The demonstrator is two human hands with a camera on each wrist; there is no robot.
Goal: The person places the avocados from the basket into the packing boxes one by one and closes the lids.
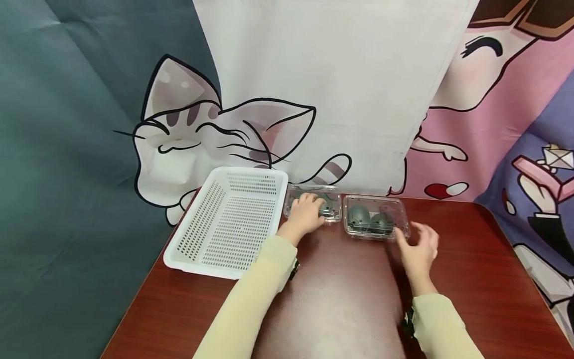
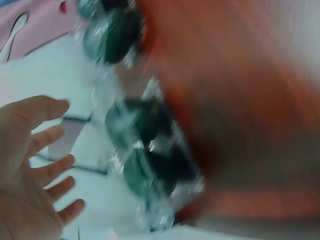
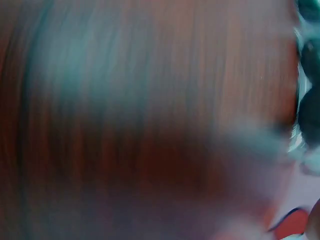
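Note:
Two clear plastic boxes stand side by side at the table's far edge, each with dark green rounded, fruit-like items inside. In the head view my left hand (image 1: 306, 214) is over the left box (image 1: 333, 191), partly covering it. Its fingers are spread apart, and the left wrist view shows a gap between the fingers and the box (image 2: 162, 175). Beside the front right corner of the right box (image 1: 396, 204), my right hand (image 1: 419, 252) has thumb and fingers apart with nothing between them. Green items (image 1: 358, 218) show through that box's lid. The right wrist view is mostly blurred.
A white perforated plastic basket (image 1: 197, 267) sits on the left of the reddish-brown table (image 1: 341, 299), close to the left box. Printed fabric with a cartoon cat (image 1: 179, 134) hangs directly behind the table.

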